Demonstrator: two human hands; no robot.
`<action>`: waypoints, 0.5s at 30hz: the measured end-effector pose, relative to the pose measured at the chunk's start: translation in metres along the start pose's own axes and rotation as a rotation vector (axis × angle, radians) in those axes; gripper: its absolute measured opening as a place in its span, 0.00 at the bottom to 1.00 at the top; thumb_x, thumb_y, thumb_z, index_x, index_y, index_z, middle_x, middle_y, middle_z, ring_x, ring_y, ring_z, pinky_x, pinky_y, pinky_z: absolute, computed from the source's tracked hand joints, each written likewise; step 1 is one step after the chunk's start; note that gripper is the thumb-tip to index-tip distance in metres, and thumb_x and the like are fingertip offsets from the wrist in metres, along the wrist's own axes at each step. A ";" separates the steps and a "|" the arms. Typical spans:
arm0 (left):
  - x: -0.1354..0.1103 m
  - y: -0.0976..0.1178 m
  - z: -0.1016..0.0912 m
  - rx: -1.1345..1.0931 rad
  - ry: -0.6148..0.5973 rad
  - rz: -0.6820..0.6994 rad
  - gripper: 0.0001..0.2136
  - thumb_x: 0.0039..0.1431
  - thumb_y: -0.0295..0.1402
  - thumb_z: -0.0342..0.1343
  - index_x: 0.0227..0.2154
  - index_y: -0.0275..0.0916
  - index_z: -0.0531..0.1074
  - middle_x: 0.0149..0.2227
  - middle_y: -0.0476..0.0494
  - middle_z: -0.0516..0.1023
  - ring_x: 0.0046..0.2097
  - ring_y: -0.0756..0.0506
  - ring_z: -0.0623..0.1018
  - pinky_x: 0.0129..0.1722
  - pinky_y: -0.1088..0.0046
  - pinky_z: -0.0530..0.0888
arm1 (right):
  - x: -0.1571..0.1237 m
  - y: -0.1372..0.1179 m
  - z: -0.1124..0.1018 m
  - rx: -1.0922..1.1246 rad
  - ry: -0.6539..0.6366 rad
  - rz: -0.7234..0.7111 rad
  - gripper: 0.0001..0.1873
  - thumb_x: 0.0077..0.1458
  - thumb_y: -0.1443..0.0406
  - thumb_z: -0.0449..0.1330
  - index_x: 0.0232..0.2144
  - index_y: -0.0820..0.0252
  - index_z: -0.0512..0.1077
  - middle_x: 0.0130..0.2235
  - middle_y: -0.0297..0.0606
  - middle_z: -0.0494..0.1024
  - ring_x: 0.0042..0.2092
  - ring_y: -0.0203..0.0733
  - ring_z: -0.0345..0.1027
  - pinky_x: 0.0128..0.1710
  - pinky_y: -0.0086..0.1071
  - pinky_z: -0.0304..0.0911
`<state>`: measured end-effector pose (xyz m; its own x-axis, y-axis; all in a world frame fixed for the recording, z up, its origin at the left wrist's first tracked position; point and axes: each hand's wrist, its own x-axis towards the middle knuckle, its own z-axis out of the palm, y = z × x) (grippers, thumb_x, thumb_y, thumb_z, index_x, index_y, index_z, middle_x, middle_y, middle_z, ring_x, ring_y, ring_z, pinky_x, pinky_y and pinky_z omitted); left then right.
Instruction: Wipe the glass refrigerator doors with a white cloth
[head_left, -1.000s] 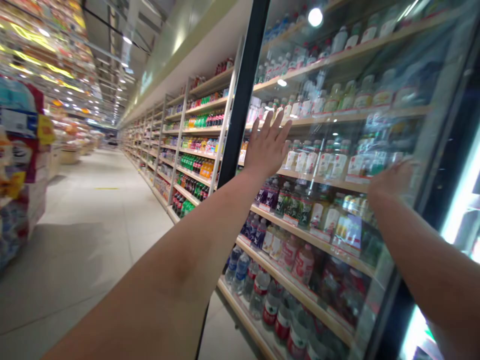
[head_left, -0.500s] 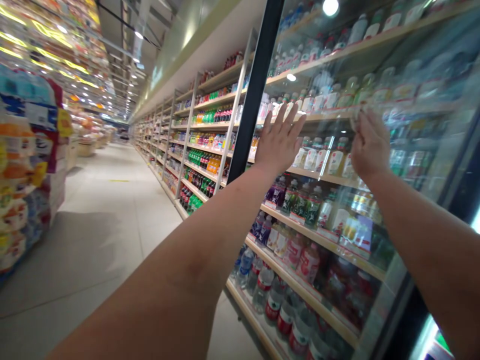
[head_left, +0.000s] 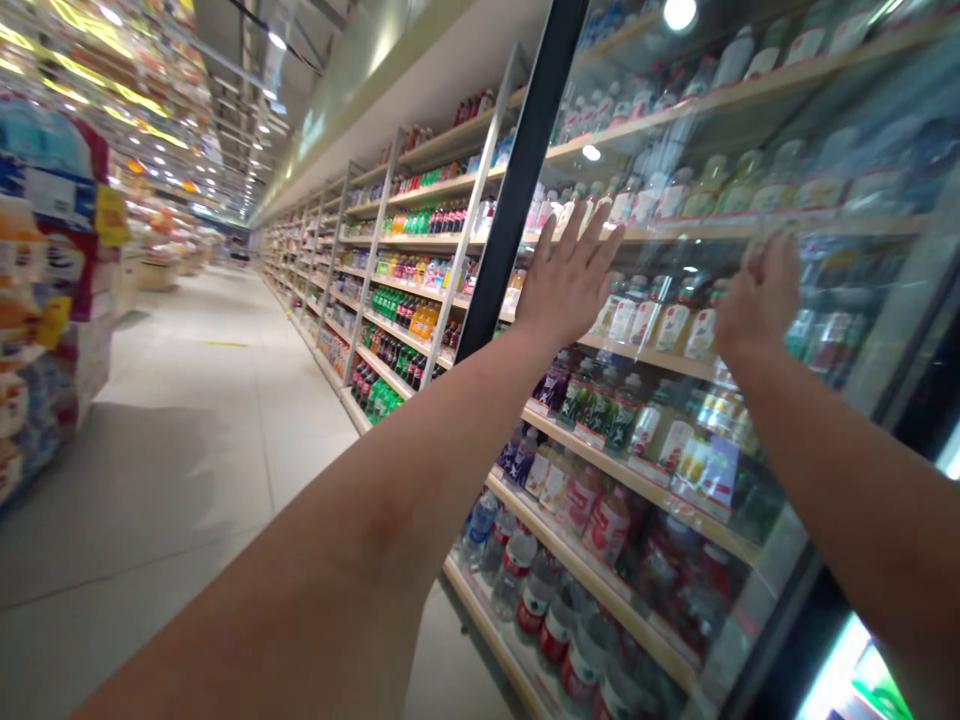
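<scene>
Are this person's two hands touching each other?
Apart. The head view shows a row of bottles in the gap between the left hand and the right hand.

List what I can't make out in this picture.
All in the head view:
Palm of the left hand: turned away behind its back; firm contact with the glass door is unclear.
Fingertips of the right hand: blurred; whether they hold anything can't be told.
Fine print on the bottle labels: too small and blurred.
Stacked display: cut off by the left edge.
Green shape: blurred, cut off by the bottom edge.
</scene>
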<state>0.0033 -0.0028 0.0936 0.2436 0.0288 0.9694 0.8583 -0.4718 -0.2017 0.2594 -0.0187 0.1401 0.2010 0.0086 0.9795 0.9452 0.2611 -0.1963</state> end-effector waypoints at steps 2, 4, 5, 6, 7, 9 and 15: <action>0.000 0.000 0.000 -0.002 0.004 -0.004 0.27 0.73 0.37 0.40 0.73 0.44 0.50 0.75 0.50 0.46 0.75 0.41 0.40 0.75 0.54 0.37 | -0.007 -0.032 0.006 0.010 -0.114 -0.294 0.26 0.69 0.69 0.47 0.66 0.75 0.61 0.70 0.52 0.59 0.71 0.51 0.50 0.72 0.51 0.44; 0.000 0.001 -0.001 0.003 0.000 -0.005 0.27 0.73 0.36 0.40 0.73 0.43 0.51 0.75 0.50 0.46 0.75 0.41 0.41 0.75 0.53 0.39 | -0.015 -0.055 0.009 0.020 -0.198 -0.518 0.26 0.68 0.68 0.48 0.66 0.70 0.62 0.70 0.47 0.60 0.72 0.48 0.49 0.72 0.50 0.44; 0.000 0.001 -0.001 0.009 0.000 -0.003 0.27 0.72 0.36 0.41 0.73 0.44 0.52 0.75 0.50 0.46 0.75 0.41 0.42 0.75 0.53 0.40 | -0.018 -0.061 0.009 0.022 -0.216 -0.586 0.26 0.68 0.68 0.49 0.66 0.68 0.62 0.70 0.45 0.60 0.72 0.47 0.49 0.72 0.50 0.45; 0.000 0.001 -0.002 0.015 0.003 -0.001 0.27 0.72 0.36 0.41 0.73 0.44 0.52 0.75 0.51 0.46 0.75 0.41 0.42 0.75 0.53 0.40 | -0.020 -0.064 0.008 0.020 -0.223 -0.631 0.25 0.69 0.67 0.48 0.66 0.67 0.62 0.70 0.44 0.61 0.72 0.45 0.49 0.72 0.50 0.45; 0.000 0.001 -0.003 0.019 0.008 0.001 0.27 0.72 0.36 0.41 0.72 0.45 0.52 0.75 0.52 0.47 0.75 0.41 0.42 0.75 0.53 0.41 | -0.021 -0.062 0.007 0.017 -0.221 -0.651 0.25 0.69 0.67 0.48 0.66 0.66 0.62 0.70 0.43 0.61 0.72 0.45 0.49 0.72 0.50 0.46; -0.001 0.001 -0.004 0.019 0.017 0.005 0.27 0.72 0.37 0.41 0.72 0.45 0.52 0.75 0.52 0.47 0.75 0.42 0.42 0.75 0.53 0.41 | -0.019 -0.049 0.003 0.004 -0.183 -0.607 0.25 0.69 0.66 0.47 0.65 0.65 0.63 0.70 0.43 0.61 0.71 0.45 0.51 0.71 0.50 0.47; -0.001 0.000 -0.004 -0.003 0.008 0.017 0.27 0.72 0.37 0.42 0.72 0.43 0.52 0.75 0.50 0.47 0.75 0.40 0.42 0.75 0.52 0.40 | -0.020 0.030 -0.013 -0.034 0.010 -0.148 0.29 0.68 0.68 0.42 0.68 0.74 0.58 0.70 0.55 0.57 0.71 0.57 0.48 0.71 0.58 0.44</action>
<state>0.0011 -0.0068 0.0932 0.2543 0.0142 0.9670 0.8527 -0.4751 -0.2173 0.2871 -0.0238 0.1143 0.0609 -0.0373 0.9974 0.9729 0.2257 -0.0509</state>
